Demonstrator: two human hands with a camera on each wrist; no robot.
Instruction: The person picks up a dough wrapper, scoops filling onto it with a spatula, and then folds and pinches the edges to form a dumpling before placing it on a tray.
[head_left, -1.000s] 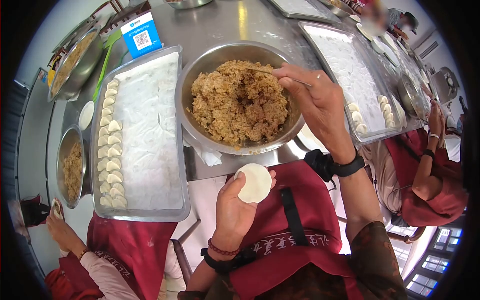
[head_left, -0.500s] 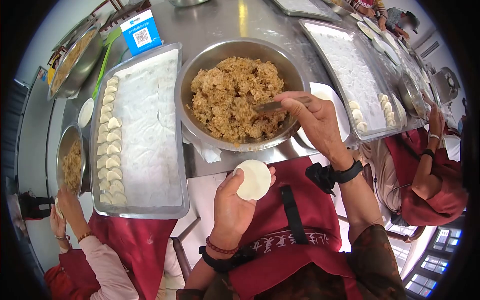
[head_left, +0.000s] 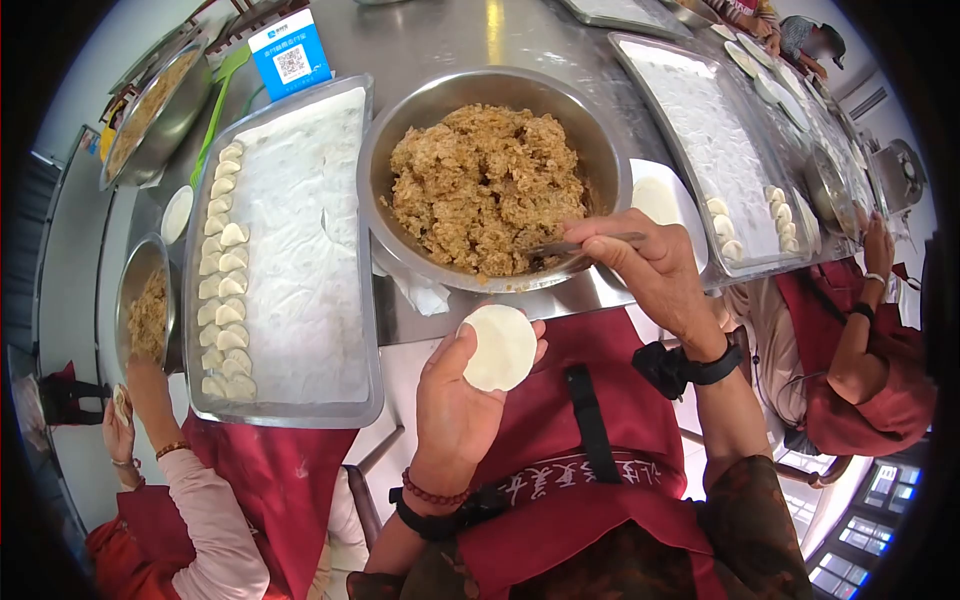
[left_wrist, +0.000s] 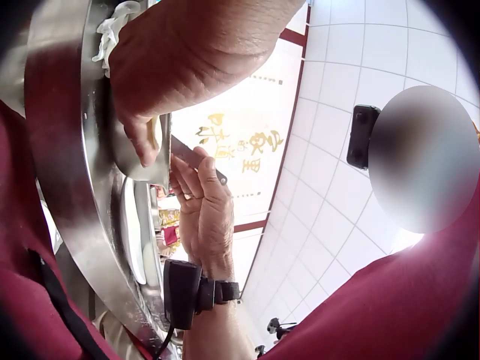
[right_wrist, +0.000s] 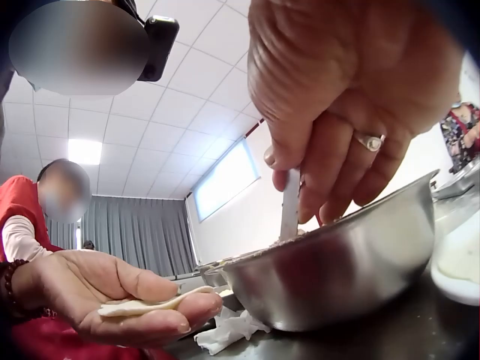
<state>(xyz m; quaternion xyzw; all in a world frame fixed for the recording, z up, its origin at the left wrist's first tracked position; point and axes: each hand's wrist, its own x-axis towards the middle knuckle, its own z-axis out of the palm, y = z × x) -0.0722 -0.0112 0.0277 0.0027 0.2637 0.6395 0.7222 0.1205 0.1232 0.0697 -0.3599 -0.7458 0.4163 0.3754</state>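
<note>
My left hand (head_left: 462, 402) holds a round, pale dumpling wrapper (head_left: 499, 347) below the near rim of the metal bowl (head_left: 622, 180). In the right wrist view the wrapper (right_wrist: 161, 302) lies across the fingers, slightly curved, the thumb along its edge. Over the bowl's near right rim, my right hand (head_left: 655, 265) grips a flat metal filling spatula (head_left: 600, 242) between thumb and fingers. Its far end meets the brown, crumbly filling (head_left: 480, 185) heaped in the bowl. The spatula (left_wrist: 196, 159) also shows in the left wrist view.
Left of the bowl, a floured tray (head_left: 300, 290) carries rows of folded dumplings (head_left: 222, 290); another tray (head_left: 680, 120) stands at right. A white plate (head_left: 655, 200) with wrappers sits beside the bowl, crumpled white paper (head_left: 425, 293) under its near side. People in red aprons work on both sides.
My right hand has come down from above the filling to the bowl's near right rim, bringing the spatula along. The left hand keeps the wrapper in nearly the same place.
</note>
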